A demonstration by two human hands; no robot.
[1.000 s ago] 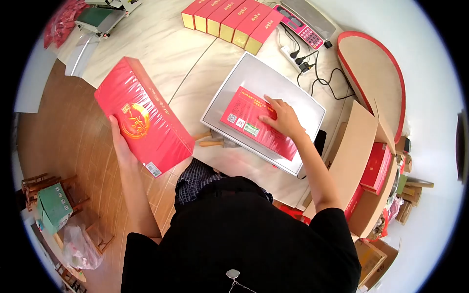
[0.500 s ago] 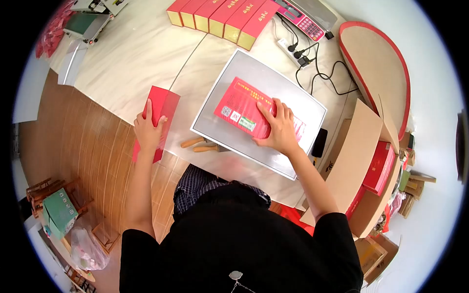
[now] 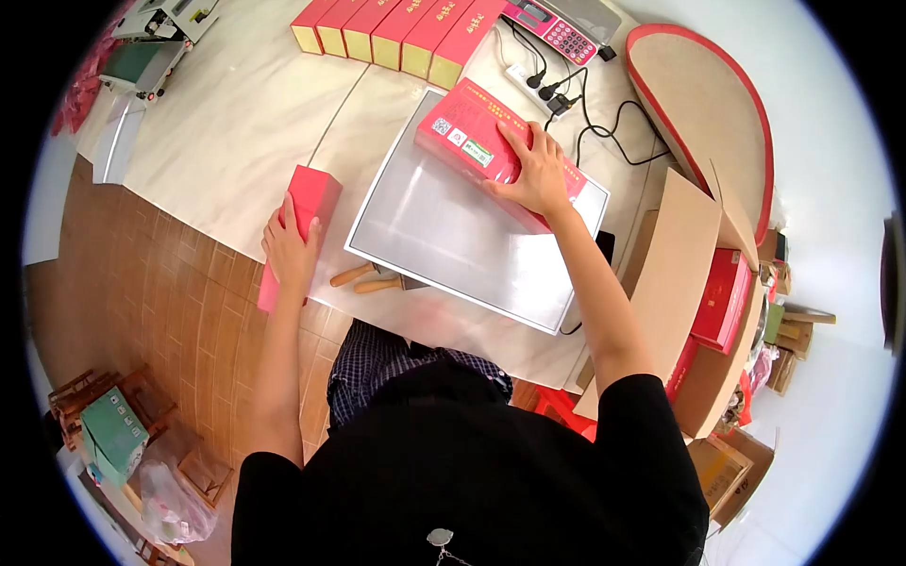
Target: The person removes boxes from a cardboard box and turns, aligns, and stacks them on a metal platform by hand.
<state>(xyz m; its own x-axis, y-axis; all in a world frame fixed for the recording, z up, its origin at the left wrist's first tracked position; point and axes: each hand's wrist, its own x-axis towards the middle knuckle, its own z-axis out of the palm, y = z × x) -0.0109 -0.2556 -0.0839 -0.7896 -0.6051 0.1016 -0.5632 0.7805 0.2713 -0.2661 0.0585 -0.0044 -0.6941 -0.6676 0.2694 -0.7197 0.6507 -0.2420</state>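
Well, left fingers (image 3: 289, 211) seem clamped on the plain-sided box (image 3: 319, 194), right fingers (image 3: 515, 142) on the labelled box (image 3: 467, 121).

On the bench (image 3: 217, 123), a wide open stretch lies between the machine (image 3: 142, 61) and the row of red boxes (image 3: 382, 33), where a hand could pass low. A narrower lane runs between the upright box (image 3: 323, 200) in the left hand (image 3: 293, 247) and the grey panel (image 3: 453, 245); two wooden handles (image 3: 377, 285) obstruct its near end. The panel's near half offers room, while the flat box (image 3: 455, 141) under the right hand (image 3: 538, 174) bars its far edge. Rightward, cables (image 3: 618, 137) and the tall carton (image 3: 675, 283) block the way.
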